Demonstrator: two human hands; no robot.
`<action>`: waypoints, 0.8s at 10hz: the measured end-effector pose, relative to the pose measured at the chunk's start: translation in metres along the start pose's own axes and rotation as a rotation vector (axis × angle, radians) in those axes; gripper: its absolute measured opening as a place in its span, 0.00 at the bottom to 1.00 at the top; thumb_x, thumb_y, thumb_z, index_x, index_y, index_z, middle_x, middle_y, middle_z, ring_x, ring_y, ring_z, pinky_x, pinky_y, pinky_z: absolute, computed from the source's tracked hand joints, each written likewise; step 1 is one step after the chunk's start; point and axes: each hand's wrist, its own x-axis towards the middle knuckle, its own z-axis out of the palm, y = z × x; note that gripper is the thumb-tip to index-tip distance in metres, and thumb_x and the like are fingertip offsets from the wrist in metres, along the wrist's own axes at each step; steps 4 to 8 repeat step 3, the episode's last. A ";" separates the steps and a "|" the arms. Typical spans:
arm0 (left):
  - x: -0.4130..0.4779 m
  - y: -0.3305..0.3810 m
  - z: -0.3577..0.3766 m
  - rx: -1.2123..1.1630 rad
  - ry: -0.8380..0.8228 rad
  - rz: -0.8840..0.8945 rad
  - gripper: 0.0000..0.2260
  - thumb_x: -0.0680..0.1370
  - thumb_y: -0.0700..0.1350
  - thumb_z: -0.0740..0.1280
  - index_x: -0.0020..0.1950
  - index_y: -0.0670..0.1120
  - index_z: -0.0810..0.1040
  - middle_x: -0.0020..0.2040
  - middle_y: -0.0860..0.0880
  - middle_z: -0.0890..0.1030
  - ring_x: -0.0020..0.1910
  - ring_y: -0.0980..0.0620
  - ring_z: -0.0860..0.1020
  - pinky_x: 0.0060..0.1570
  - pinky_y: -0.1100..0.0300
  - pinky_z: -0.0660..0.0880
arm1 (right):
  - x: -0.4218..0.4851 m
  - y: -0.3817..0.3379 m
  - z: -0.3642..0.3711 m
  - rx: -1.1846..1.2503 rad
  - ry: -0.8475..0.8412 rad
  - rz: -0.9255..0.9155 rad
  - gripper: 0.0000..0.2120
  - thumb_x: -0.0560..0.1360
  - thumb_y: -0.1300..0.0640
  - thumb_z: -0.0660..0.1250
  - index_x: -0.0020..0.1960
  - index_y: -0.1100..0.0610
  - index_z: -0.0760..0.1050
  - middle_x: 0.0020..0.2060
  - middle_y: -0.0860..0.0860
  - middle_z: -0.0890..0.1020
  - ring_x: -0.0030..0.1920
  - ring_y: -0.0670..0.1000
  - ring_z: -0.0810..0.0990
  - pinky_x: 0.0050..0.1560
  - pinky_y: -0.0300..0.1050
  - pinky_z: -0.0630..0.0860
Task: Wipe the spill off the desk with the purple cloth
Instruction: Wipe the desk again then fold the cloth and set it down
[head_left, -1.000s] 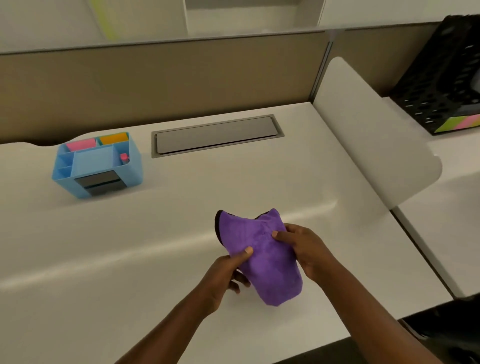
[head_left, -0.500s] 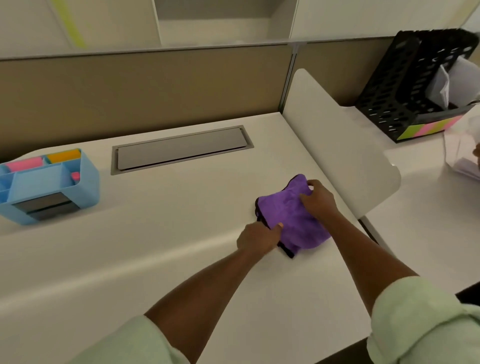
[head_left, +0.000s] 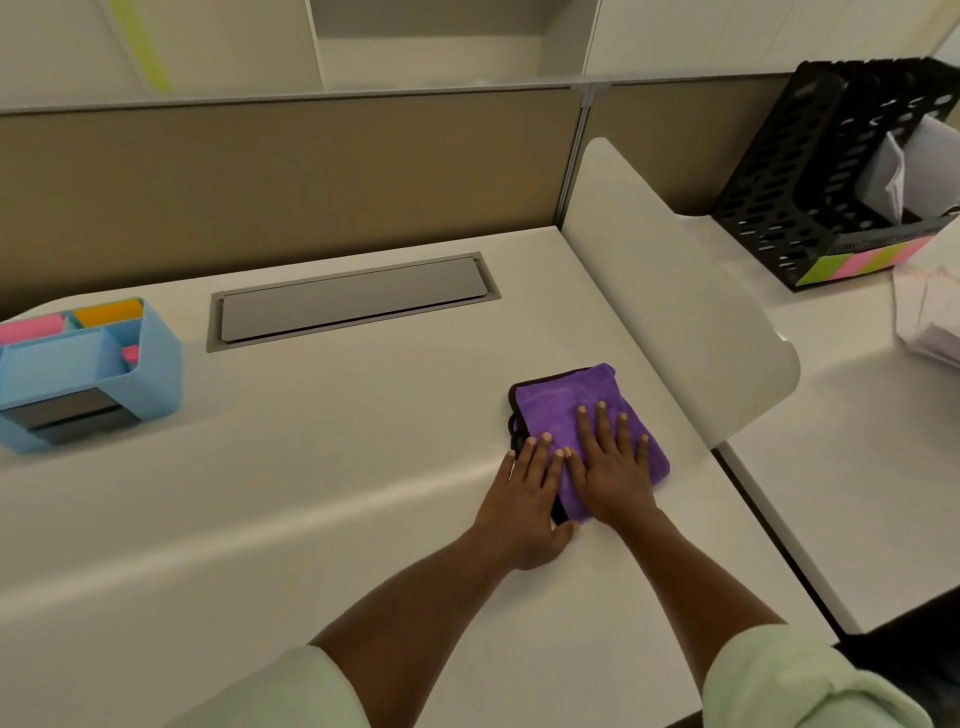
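Purple cloth (head_left: 566, 410) plush, matt, dark-edged; desk (head_left: 311, 519) smooth white with soft sheen; grey hatch (head_left: 353, 299) brushed-metal look; blue organiser (head_left: 156, 374) smooth plastic; black perforated file rack (head_left: 779, 218) plastic; sleeves (head_left: 810, 680) soft fabric.

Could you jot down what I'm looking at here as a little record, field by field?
setting: white desk against a tan partition
cloth: purple cloth, folded, flat on the desk
left hand: flat, fingers on the cloth's near left edge
right hand: spread flat on the cloth
spill: none visible
left side: blue organizer
back: grey cable hatch
right: black file rack on the next desk
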 end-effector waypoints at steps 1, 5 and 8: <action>0.001 0.002 -0.013 -0.005 -0.071 0.004 0.40 0.83 0.63 0.56 0.84 0.47 0.38 0.85 0.45 0.36 0.84 0.45 0.35 0.83 0.46 0.38 | 0.003 -0.001 -0.004 -0.008 -0.024 0.014 0.34 0.86 0.39 0.46 0.83 0.48 0.33 0.84 0.53 0.38 0.84 0.59 0.38 0.83 0.65 0.40; -0.013 -0.025 -0.057 -0.178 0.011 0.014 0.26 0.82 0.57 0.62 0.76 0.45 0.72 0.76 0.42 0.72 0.75 0.42 0.70 0.73 0.50 0.67 | 0.004 -0.030 -0.037 0.143 0.060 0.061 0.28 0.85 0.46 0.57 0.80 0.58 0.60 0.79 0.61 0.65 0.77 0.63 0.67 0.72 0.58 0.70; -0.013 -0.025 -0.057 -0.178 0.011 0.014 0.26 0.82 0.57 0.62 0.76 0.45 0.72 0.76 0.42 0.72 0.75 0.42 0.70 0.73 0.50 0.67 | 0.004 -0.030 -0.037 0.143 0.060 0.061 0.28 0.85 0.46 0.57 0.80 0.58 0.60 0.79 0.61 0.65 0.77 0.63 0.67 0.72 0.58 0.70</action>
